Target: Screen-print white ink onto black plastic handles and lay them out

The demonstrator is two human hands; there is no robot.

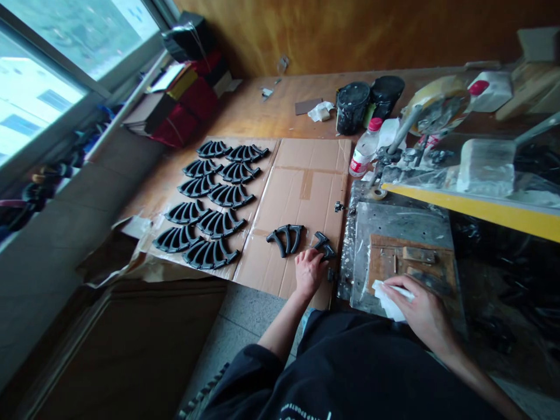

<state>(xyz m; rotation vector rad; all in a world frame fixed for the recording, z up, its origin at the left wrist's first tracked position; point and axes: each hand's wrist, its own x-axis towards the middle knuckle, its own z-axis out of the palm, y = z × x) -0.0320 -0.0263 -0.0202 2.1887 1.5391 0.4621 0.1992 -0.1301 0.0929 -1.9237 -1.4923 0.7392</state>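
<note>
My left hand (pixel 310 269) reaches over the cardboard, its fingers closed at the near edge of a small black ribbed part (pixel 324 244). Just left of it lies another black part with a few curved ribs (pixel 286 239). In my right hand (pixel 420 303) a crumpled white tissue (pixel 391 300) is pinched between thumb and fingers. That hand is above the near edge of a wooden block jig (pixel 380 256) on a metal plate (pixel 402 216). Several black fan-shaped ribbed pieces (pixel 225 223) lie in two columns on the left of the cardboard sheet (pixel 280 198).
A bottle with a red cap (pixel 362 153) and two black tins (pixel 352 105) stand behind the plate. At right, a yellow-edged shelf (pixel 476 207) and a metal clamp stand (pixel 400 137) reach over the bench. Boxes and folders (pixel 184 108) are stacked by the window.
</note>
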